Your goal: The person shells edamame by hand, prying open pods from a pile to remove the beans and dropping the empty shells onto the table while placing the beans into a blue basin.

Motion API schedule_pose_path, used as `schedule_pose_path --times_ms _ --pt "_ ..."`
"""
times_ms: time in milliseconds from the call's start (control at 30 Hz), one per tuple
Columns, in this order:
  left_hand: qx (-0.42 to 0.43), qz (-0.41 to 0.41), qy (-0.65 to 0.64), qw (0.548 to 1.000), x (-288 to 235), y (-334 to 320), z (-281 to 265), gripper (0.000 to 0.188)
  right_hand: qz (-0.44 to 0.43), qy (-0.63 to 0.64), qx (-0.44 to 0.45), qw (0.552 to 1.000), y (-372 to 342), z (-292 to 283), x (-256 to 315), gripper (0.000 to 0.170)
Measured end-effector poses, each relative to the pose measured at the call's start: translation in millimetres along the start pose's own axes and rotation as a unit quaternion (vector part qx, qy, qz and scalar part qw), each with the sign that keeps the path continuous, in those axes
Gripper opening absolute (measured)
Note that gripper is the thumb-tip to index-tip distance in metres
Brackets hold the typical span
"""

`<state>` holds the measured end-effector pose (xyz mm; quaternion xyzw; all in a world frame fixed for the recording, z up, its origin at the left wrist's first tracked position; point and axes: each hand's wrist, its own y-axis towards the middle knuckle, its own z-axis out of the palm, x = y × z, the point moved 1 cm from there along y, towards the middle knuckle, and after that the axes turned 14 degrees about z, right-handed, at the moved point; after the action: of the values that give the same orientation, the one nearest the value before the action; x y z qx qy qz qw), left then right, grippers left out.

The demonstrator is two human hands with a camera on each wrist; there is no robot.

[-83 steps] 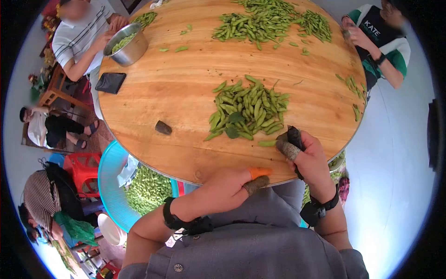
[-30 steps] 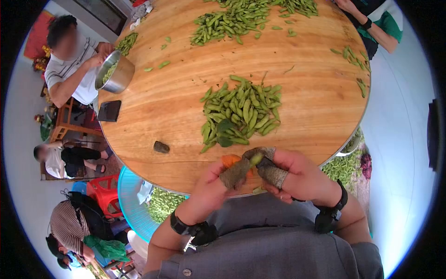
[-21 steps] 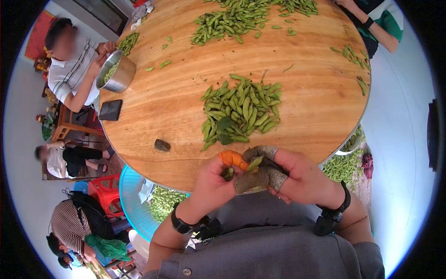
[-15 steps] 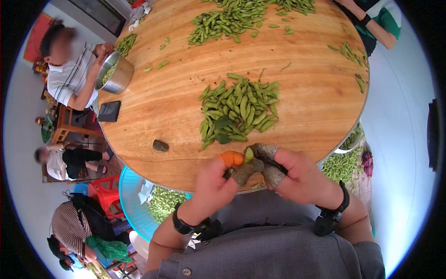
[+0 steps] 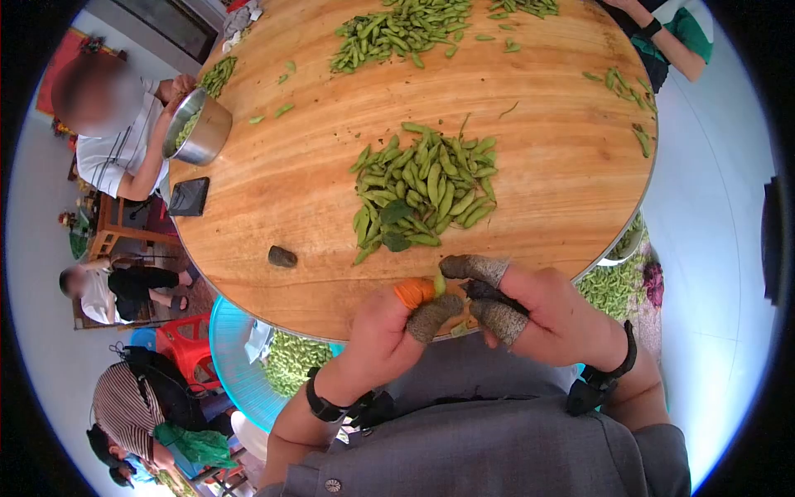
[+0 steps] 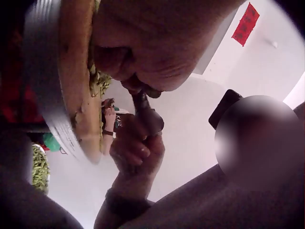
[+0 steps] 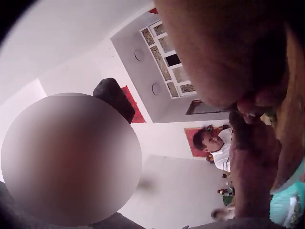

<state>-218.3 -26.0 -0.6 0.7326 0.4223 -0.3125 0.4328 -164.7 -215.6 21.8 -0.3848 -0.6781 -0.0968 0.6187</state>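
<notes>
Pod is poking up between the two hands right now, and the left hand is pinching it, fingers curled, between an orange finger cover and a grey-brown thumb cover! The right hand is hovering just across from it, its fingers partly bent, the covered index tip sitting right beside the pod's upper end; whether that hand is holding anything, I cannot tell, and the dark wrist views aren't settling it. Both hands are working over the near edge of the round table, with a heap of green pods lying just beyond them. Off to the left, a small dark stub is resting on the wood, and below, a blue basin is holding pale green beans
</notes>
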Motion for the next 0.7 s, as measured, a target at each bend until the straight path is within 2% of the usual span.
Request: schedule_pose_path --times_ms 33,167,433,500,633,667,700 --pt "0.031 -0.003 0.009 0.999 -0.9 0.5 -0.3 0.012 0.0 0.0 0.001 1.0 0.2 0.6 0.6 0.041" --pt "0.03 0.014 0.038 0.999 4.3 -4.7 0.8 0.015 -0.021 -0.005 0.009 1.0 1.4 1.7 0.5 0.04" --pt "0.086 0.027 0.057 0.994 7.9 -3.6 -0.2 0.02 -0.012 0.012 0.028 0.999 1.1 -0.3 -5.9 0.039" --pt "0.084 0.033 0.062 0.994 9.7 -3.9 2.0 0.02 -0.038 -0.013 0.004 0.999 1.6 -0.1 -7.9 0.039" --pt "0.104 0.019 0.076 0.991 7.7 -6.1 4.5 0.021 -0.021 -0.034 -0.018 0.999 2.3 3.5 -10.4 0.04" --pt "0.104 0.019 0.076 0.991 7.2 -6.5 5.0 0.021 0.016 0.031 0.002 0.999 3.3 4.6 -10.8 0.041" --pt "0.089 -0.029 0.002 0.996 7.4 -7.1 5.4 0.02 0.053 0.095 0.022 0.994 4.0 5.5 -11.6 0.041"
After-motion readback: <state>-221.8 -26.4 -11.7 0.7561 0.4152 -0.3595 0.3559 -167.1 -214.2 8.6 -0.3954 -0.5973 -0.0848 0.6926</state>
